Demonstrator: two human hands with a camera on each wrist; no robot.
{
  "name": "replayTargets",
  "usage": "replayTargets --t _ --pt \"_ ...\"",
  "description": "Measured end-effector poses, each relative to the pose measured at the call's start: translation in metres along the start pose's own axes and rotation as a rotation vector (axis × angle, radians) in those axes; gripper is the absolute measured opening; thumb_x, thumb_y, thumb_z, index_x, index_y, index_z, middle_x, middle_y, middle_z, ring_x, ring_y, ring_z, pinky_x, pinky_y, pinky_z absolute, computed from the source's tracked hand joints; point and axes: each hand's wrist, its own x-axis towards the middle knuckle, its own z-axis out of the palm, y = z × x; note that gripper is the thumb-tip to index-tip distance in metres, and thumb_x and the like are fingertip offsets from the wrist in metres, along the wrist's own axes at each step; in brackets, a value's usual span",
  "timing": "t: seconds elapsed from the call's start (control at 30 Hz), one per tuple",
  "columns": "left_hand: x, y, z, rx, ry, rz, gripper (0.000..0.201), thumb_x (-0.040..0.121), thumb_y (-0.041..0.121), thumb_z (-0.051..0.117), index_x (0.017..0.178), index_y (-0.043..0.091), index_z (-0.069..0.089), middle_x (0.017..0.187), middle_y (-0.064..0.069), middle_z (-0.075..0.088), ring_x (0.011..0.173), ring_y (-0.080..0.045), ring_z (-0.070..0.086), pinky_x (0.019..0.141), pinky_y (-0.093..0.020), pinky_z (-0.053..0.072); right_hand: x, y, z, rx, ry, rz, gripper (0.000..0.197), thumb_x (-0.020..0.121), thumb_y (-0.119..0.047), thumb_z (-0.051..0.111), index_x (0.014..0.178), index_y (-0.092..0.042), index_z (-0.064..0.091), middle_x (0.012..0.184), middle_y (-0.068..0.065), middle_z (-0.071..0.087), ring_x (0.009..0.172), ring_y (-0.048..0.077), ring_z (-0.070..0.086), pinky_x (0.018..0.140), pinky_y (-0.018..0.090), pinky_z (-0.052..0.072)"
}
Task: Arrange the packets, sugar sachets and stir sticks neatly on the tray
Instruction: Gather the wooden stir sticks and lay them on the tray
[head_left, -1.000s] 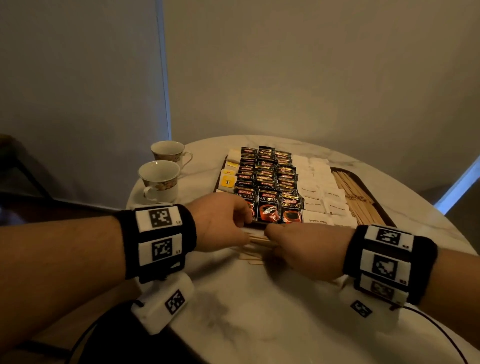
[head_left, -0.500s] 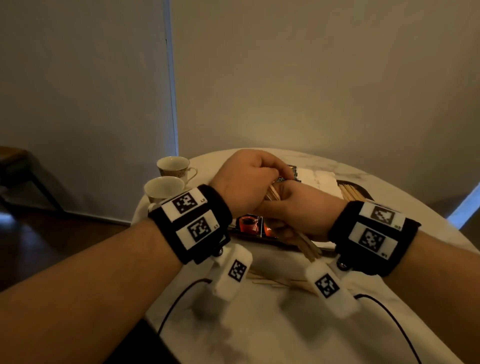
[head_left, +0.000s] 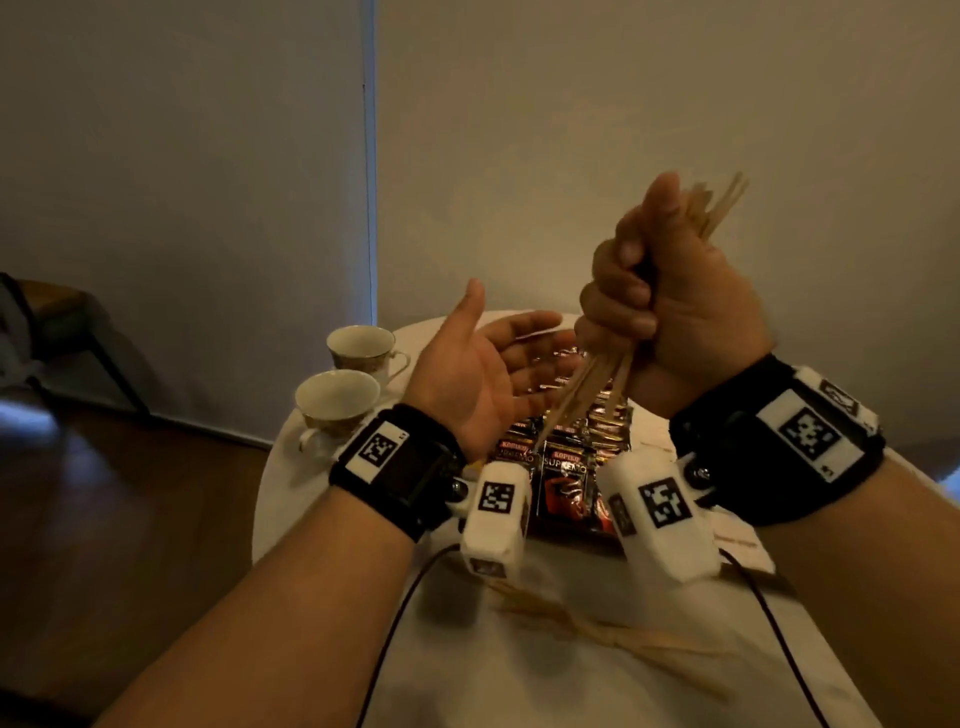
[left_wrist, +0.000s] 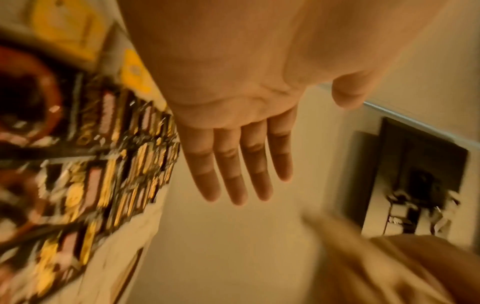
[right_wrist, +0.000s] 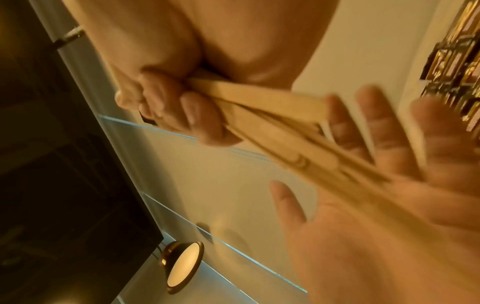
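Coffee packets (head_left: 563, 470) lie in rows; right hand (head_left: 670, 306) grips a stick bundle (head_left: 587, 395); left hand (head_left: 483, 374) held flat, empty; loose sticks (head_left: 613, 631) remain on the table.

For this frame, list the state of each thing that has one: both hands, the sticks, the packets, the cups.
left hand: open, palm up, holding nothing
right hand: raised, fist gripping a bundle of sticks
held stir sticks: fanned out, uneven, lower ends over the left palm
loose stir sticks: lying scattered on the table
coffee packets: lying in overlapping rows
teacups: upright; contents cannot be told
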Motion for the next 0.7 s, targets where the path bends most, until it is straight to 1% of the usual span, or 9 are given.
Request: replayTargets --t 0.1,0.2,0.27,0.3,0.33,0.4,0.47,0.6,0.7 --pt "0.002 -0.009 -0.006 -0.123 -0.075 -0.092 0.091 0.095 0.079 0.03 0.135 0.003 0.062 0.138 -0.024 0.062 0.113 -0.037 0.066 0.111 -0.061 0.039 0.015 0.009 0.002 0.001 0.091 -0.111 0.049 0.078 -0.059 0.055 0.063 -0.015 0.039 0.051 -0.001 0.027 0.038 0.011 0.025 0.042 0.022 0.027" --pt "0.003 -0.016 -0.013 -0.217 -0.074 -0.143 0.095 0.093 0.081 0.032 0.137 0.002 0.061 0.139 -0.026 0.061 0.117 -0.041 0.063 0.114 -0.06 0.039 0.027 0.027 0.0 -0.06 0.105 -0.13 0.054 0.074 -0.062 0.057 0.061 -0.016 0.032 0.051 -0.001 0.028 0.041 0.013 0.024 0.044 0.025 0.026" --pt "0.005 -0.019 -0.019 -0.266 -0.027 -0.144 0.092 0.094 0.08 0.035 0.121 0.0 0.071 0.125 -0.025 0.068 0.109 -0.04 0.066 0.102 -0.054 0.052 0.033 0.042 -0.001 -0.092 0.078 -0.114 0.056 0.071 -0.062 0.062 0.062 -0.015 0.033 0.052 -0.001 0.031 0.043 0.014 0.026 0.046 0.027 0.029" --pt "0.006 -0.019 -0.022 -0.3 0.002 -0.141 0.089 0.094 0.078 0.037 0.111 0.0 0.074 0.119 -0.024 0.069 0.106 -0.038 0.067 0.099 -0.052 0.053 0.036 0.05 -0.002 -0.098 0.06 -0.109 0.056 0.07 -0.062 0.066 0.063 -0.015 0.037 0.053 -0.002 0.034 0.044 0.014 0.03 0.047 0.028 0.033" --pt "0.008 -0.02 -0.025 -0.344 0.033 -0.141 0.086 0.094 0.077 0.04 0.108 0.0 0.075 0.118 -0.023 0.068 0.109 -0.038 0.064 0.102 -0.051 0.05 0.038 0.059 -0.003 -0.104 0.042 -0.109 0.055 0.07 -0.061 0.071 0.065 -0.014 0.042 0.054 -0.002 0.037 0.045 0.015 0.034 0.05 0.029 0.038" --pt "0.011 -0.022 -0.03 -0.437 0.067 -0.148 0.081 0.092 0.076 0.046 0.12 0.003 0.067 0.126 -0.02 0.061 0.119 -0.035 0.053 0.111 -0.049 0.042 0.043 0.075 -0.006 -0.118 0.01 -0.111 0.053 0.071 -0.058 0.078 0.072 -0.013 0.05 0.056 -0.002 0.041 0.048 0.016 0.04 0.057 0.033 0.046" --pt "0.013 -0.023 -0.032 -0.486 0.097 -0.153 0.08 0.089 0.076 0.05 0.135 0.011 0.057 0.134 -0.017 0.054 0.122 -0.034 0.049 0.113 -0.048 0.038 0.047 0.086 -0.009 -0.146 -0.007 -0.103 0.044 0.073 -0.054 0.081 0.078 -0.015 0.059 0.057 -0.003 0.045 0.05 0.015 0.043 0.06 0.035 0.048" --pt "0.016 -0.023 -0.036 -0.497 0.171 -0.131 0.081 0.095 0.073 0.044 0.13 0.002 0.061 0.118 -0.023 0.066 0.108 -0.036 0.063 0.106 -0.046 0.045 0.05 0.091 -0.012 -0.191 0.026 -0.074 0.031 0.076 -0.043 0.076 0.087 -0.016 0.064 0.059 -0.006 0.052 0.055 0.014 0.049 0.065 0.037 0.051" --pt "0.017 -0.024 -0.038 -0.503 0.207 -0.11 0.08 0.097 0.069 0.045 0.142 0.003 0.055 0.131 -0.018 0.063 0.124 -0.036 0.062 0.11 -0.046 0.045 0.048 0.101 -0.014 -0.2 -0.021 0.004 0.022 0.079 -0.04 0.077 0.081 -0.021 0.068 0.062 -0.001 0.057 0.063 0.019 0.057 0.074 0.038 0.056"
